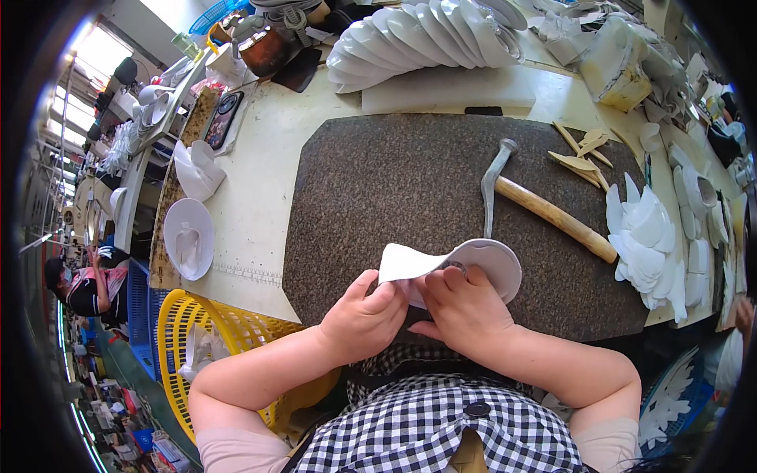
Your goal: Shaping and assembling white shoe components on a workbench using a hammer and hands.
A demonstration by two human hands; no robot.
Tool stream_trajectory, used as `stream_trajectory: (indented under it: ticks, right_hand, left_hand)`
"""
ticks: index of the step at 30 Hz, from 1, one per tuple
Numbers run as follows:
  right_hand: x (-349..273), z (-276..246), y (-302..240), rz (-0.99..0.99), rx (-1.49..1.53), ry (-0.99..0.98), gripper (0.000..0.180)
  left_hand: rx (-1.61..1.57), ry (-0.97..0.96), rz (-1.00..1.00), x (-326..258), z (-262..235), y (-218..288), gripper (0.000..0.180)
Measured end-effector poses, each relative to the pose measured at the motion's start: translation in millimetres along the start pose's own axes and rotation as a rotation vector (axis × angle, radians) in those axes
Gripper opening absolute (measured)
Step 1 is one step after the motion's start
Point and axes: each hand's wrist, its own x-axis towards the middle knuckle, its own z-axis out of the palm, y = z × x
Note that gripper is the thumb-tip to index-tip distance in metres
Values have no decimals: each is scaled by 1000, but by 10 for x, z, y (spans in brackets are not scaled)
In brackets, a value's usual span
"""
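Both my hands are closed on one white curved shoe-upper piece (487, 264) at the near edge of a dark speckled slab (378, 181). My left hand (364, 315) pinches its raised left end between thumb and fingers. My right hand (467, 311) has its fingers curled over the middle of the piece, and the fingertips are partly hidden. Just beyond the piece lies a hammer (556, 217) with a wooden handle and a long curved metal head. Beige leaf-shaped pieces (583, 162) rest at the slab's far right.
A fanned stack of white pieces (426, 43) stands at the back. White cut pieces (643, 236) are piled along the right. On the left are a white upper (189, 236), a phone (224, 120) and a yellow basket (177, 335). Another person (87, 288) is farther left.
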Motion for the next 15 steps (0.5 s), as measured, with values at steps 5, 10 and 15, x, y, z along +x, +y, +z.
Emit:
stream_trajectory:
  ticks: [5, 10, 15]
  right_hand:
    - [-70, 6, 71, -70, -14, 93, 56]
    - [-188, -62, 83, -106, -59, 187, 41]
    - [-43, -6, -16, -104, -21, 257, 23]
  left_hand:
    - [-7, -13, 4, -54, 44, -46, 34]
    - [34, -13, 17, 19, -47, -29, 34]
    - [-30, -107, -50, 154, -174, 83, 33]
